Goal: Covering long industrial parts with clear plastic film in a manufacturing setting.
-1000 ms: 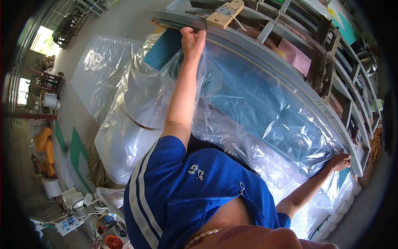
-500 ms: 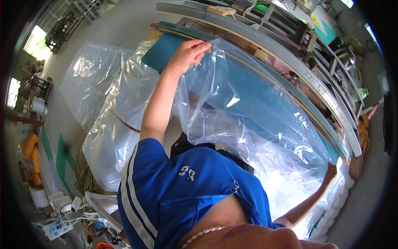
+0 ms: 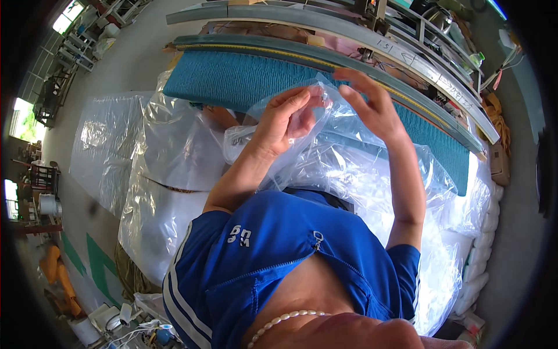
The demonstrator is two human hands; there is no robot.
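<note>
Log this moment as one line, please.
left hand: holding clear plastic film | right hand: open beside the film's raised part | beyond: teal textured material

Long metal rails (image 3: 401, 53), ridged teal fabric (image 3: 232, 72) and clear plastic sheeting (image 3: 349, 166) mark this as a workshop.

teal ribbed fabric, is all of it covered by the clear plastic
No, a long stretch at the left of the teal ribbed fabric lies bare, with no clear plastic over it.
</note>
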